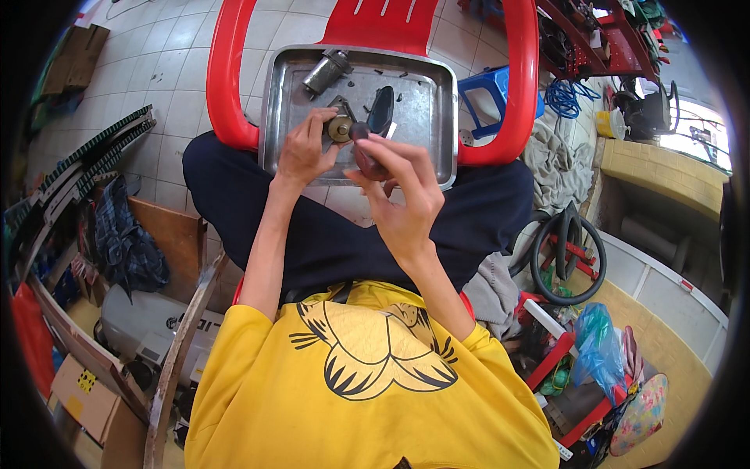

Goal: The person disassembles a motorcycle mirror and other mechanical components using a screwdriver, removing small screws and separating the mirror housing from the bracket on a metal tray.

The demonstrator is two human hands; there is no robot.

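Observation:
My left hand (303,148) grips a small metal motor part with a brass-coloured round face (340,128), held over the near side of a metal tray (275,86). Close beside it, my right hand (406,191) is closed around a screwdriver-like tool with a dark red, rounded handle (370,162). The tool's working end is hidden. A grey metal cylinder (326,73) lies at the tray's far left. Right of the motor part rests a dark, elongated dish-like piece (381,109). Several small dark bits are scattered on the tray's far side.
The tray sits on a red plastic chair (524,70), its arms rising on both sides. Right of it are a blue stool (488,98), a coiled blue hose (573,98) and black tubing (569,254). A wooden frame (183,352) stands at lower left.

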